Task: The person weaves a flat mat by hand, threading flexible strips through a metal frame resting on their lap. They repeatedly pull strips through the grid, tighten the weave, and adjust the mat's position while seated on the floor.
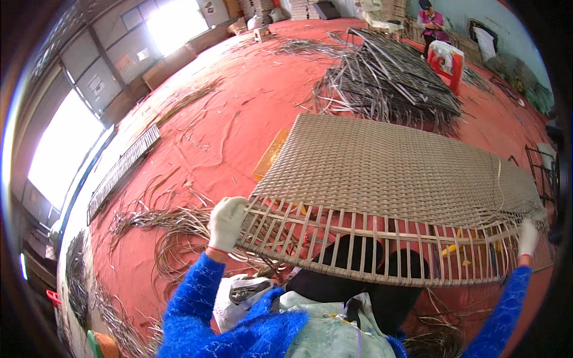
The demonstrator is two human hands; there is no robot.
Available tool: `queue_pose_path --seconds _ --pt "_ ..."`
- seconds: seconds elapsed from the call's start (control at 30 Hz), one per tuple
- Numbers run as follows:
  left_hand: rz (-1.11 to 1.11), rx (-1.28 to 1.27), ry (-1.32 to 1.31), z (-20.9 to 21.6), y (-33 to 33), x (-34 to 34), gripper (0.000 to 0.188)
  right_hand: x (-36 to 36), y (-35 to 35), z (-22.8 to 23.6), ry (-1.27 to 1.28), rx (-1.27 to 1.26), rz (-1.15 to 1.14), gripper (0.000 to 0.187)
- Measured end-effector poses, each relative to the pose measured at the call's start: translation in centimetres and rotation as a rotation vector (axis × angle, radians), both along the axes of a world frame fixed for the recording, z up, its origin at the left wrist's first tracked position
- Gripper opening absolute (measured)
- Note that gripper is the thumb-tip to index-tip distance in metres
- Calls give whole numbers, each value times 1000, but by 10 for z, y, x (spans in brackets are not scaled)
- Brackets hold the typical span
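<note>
While the left hand [227, 224], in a white glove, closes on the left edge of a large woven panel [394, 170], the right hand [527, 237], gloved alike, is at the panel's right end; its fingers are too hidden to tell how far they are bent or whether they grip. The panel lies between the two hands, in front of the person and above the lap, its near edge toward the body. Most of its surface is tightly woven in tan-grey strands, but along the near side the slats [382, 250] are bare, and the person's black trousers [394, 304] show through the gaps. An orange-yellow object [270, 156] is partly covered by the panel's far left side.

Both arms wear fuzzy blue sleeves [194, 286], and a pale green apron [334, 334] covers the lap. Just beside the left forearm is a white bag [225, 307]. Loose strands [173, 230] lie tangled on the red floor [239, 131] left of the panel. Beyond it is a pile of dark woven pieces [397, 83], near a red chair [456, 74]; farther back is another person [431, 27].
</note>
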State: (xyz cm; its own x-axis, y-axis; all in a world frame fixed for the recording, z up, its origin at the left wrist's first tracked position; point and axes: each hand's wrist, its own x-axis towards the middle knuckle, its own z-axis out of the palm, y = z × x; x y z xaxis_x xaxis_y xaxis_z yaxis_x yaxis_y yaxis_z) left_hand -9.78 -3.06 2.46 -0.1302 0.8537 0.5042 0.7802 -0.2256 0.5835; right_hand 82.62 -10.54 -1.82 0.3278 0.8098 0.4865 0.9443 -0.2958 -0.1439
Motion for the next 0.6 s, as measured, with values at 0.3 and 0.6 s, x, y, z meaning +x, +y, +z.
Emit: queue_pose_path --seconds 0.3,0.6 --pt "207 -281 -248 -52 16 -101 20 -48 -15 0 1263 159 -121 47" --pt "205 -473 -456 -85 11 -115 25 -85 10 -35 942 -272 -1 26"
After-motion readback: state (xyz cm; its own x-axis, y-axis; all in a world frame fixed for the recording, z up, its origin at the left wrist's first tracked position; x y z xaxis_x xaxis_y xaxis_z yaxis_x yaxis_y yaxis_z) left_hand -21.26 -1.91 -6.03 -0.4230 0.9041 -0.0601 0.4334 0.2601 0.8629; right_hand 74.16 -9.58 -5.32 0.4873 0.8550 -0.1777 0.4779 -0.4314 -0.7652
